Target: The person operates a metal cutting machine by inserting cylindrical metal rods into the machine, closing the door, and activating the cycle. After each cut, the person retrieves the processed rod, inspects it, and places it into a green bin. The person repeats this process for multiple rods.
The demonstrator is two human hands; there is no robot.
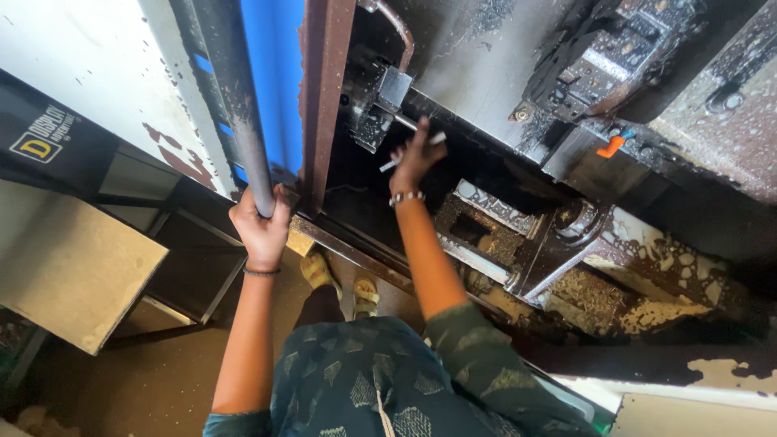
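A person looked down into an open, grimy metalworking machine. The left hand (261, 229) was closed around the dark vertical door bar (243, 121), left of the rusty door frame (322, 97). The right hand (414, 158), right of that frame, reached inside with fingers pinched on a slim silver rod (413, 151), held just below the chuck (374, 105). The rod appeared to be mid-handling at the chuck; any seating there would need careful alignment.
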